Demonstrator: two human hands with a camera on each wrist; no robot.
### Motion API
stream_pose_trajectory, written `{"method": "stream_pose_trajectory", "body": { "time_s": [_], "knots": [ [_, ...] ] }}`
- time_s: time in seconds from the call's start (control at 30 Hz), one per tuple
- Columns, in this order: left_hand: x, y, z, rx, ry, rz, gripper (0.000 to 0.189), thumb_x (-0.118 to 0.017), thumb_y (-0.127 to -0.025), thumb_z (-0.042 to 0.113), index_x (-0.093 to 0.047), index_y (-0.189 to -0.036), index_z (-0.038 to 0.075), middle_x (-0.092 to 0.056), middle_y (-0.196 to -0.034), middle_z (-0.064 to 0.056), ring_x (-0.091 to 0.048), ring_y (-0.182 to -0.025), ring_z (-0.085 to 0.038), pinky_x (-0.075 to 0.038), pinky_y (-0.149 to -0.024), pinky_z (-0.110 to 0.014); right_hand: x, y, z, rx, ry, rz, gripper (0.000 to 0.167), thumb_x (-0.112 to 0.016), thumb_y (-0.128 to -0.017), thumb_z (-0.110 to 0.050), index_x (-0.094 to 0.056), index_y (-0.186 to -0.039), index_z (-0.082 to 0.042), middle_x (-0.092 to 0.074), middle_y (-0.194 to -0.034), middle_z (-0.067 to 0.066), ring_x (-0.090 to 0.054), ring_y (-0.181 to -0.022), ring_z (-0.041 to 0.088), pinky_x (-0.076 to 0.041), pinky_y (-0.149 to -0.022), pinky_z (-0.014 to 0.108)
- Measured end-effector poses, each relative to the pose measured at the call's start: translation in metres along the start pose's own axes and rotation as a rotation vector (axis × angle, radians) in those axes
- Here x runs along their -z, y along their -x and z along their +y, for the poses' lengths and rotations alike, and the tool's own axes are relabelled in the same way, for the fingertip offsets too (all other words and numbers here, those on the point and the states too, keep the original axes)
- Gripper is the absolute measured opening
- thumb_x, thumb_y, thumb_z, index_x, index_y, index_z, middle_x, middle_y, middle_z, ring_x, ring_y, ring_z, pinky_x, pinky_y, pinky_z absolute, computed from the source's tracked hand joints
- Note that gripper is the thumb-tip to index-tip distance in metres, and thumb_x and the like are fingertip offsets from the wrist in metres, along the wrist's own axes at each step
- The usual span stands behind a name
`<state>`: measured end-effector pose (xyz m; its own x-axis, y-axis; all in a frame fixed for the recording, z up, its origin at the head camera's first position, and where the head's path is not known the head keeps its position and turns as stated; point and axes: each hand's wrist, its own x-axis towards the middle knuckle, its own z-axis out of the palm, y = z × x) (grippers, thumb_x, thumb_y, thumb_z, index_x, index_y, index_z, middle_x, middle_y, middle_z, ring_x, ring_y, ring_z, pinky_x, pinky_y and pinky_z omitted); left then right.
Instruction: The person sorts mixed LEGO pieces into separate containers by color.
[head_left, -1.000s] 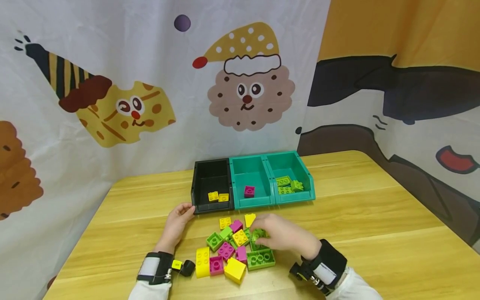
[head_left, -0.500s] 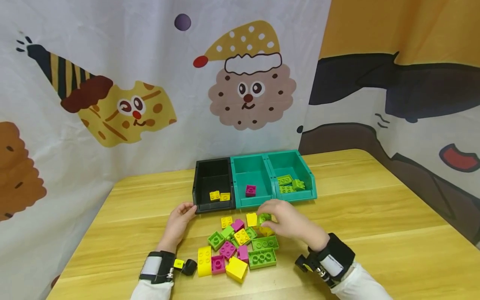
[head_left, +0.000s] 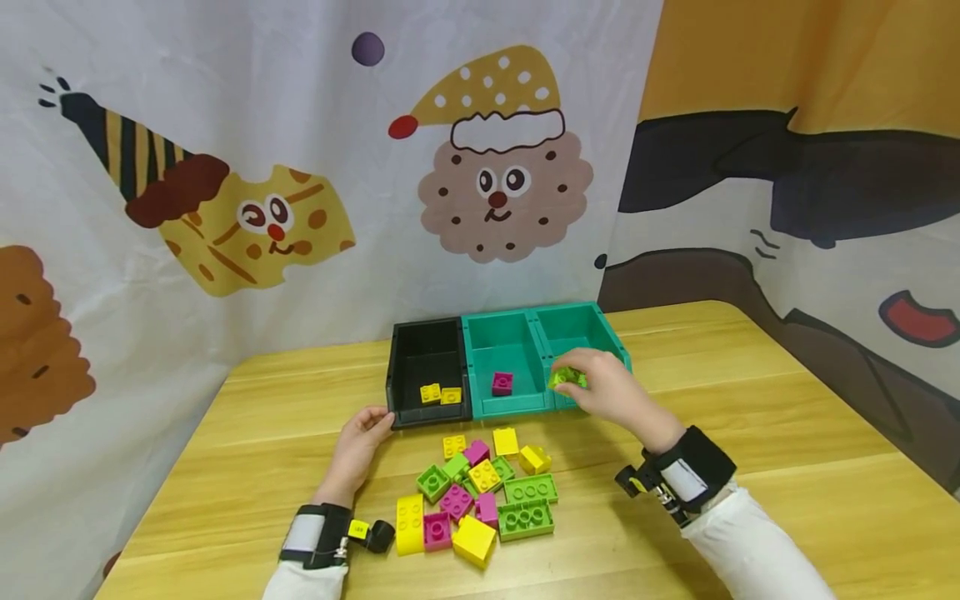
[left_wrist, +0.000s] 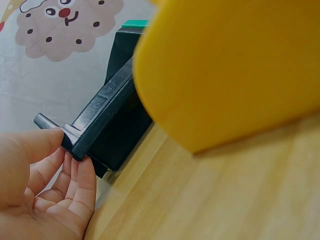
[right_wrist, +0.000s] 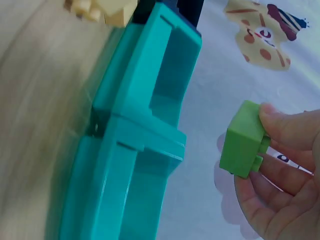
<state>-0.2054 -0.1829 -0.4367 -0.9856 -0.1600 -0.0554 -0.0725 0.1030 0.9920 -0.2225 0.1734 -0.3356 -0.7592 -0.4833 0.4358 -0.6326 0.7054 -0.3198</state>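
Observation:
My right hand (head_left: 600,383) holds a green toy brick (right_wrist: 244,140) over the front of the right teal bin (head_left: 581,321). In the right wrist view, thumb and fingers pinch its studded side. At the near left corner of the black bin (head_left: 426,337), my left hand (head_left: 358,446) grips the rim. Its thumb lies on top and its fingers are underneath in the left wrist view. Two yellow bricks (head_left: 431,393) sit in the black bin, and one magenta brick (head_left: 502,383) in the middle teal bin (head_left: 498,333). My right hand hides the bricks inside the right bin.
In front of the bins lies a loose pile of yellow, magenta and green bricks (head_left: 526,520). A yellow brick (left_wrist: 230,70) looms large before the left wrist camera. Behind the wooden table (head_left: 285,383) hangs a printed curtain (head_left: 315,67).
My right hand has lifted a green brick from the pile and carried it up and right to the right teal bin. The left hand has stayed at the black bin's corner.

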Motion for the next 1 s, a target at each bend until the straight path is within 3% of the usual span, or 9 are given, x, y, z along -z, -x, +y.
{"method": "stream_pose_trajectory", "body": {
  "time_s": [0.23, 0.4, 0.7, 1.0],
  "knots": [
    [0.0, 0.0, 0.002, 0.006, 0.008, -0.004, 0.027, -0.057, -0.094, 0.011, -0.053, -0.113, -0.008, -0.056, -0.091, 0.002, -0.052, -0.081, -0.006, -0.048, -0.075, -0.015, -0.006, -0.005, 0.016, -0.189, -0.011, 0.083, 0.027, -0.07, -0.085, -0.008, -0.066, -0.109, 0.003, -0.066, -0.108, 0.02, -0.062, -0.096, 0.034, -0.052, -0.082, 0.047],
    [0.0, 0.0, 0.0, 0.009, 0.001, -0.008, 0.027, -0.057, -0.095, 0.011, -0.053, -0.114, -0.007, -0.056, -0.091, 0.002, -0.051, -0.082, -0.007, -0.048, -0.075, -0.016, -0.019, -0.004, 0.03, -0.304, 0.005, 0.082, 0.028, -0.068, -0.086, -0.01, -0.065, -0.11, 0.005, -0.065, -0.108, 0.023, -0.062, -0.099, 0.038, -0.051, -0.084, 0.049],
    [0.0, -0.001, -0.004, -0.019, 0.012, 0.0, 0.024, -0.058, -0.094, 0.01, -0.054, -0.109, -0.008, -0.057, -0.091, 0.0, -0.052, -0.081, -0.007, -0.048, -0.074, -0.016, -0.036, -0.012, 0.053, -0.355, 0.046, -0.022, 0.031, -0.067, -0.087, -0.013, -0.064, -0.111, 0.006, -0.065, -0.11, 0.024, -0.062, -0.101, 0.038, -0.051, -0.083, 0.049],
    [0.0, -0.001, -0.003, -0.007, 0.0, -0.001, 0.021, -0.056, -0.094, 0.008, -0.054, -0.109, -0.007, -0.056, -0.09, 0.002, -0.052, -0.081, -0.008, -0.048, -0.075, -0.017, -0.045, -0.023, 0.066, -0.414, 0.084, -0.109, 0.031, -0.066, -0.088, -0.013, -0.064, -0.111, 0.007, -0.065, -0.11, 0.024, -0.062, -0.1, 0.037, -0.052, -0.083, 0.048]
  ]
}}
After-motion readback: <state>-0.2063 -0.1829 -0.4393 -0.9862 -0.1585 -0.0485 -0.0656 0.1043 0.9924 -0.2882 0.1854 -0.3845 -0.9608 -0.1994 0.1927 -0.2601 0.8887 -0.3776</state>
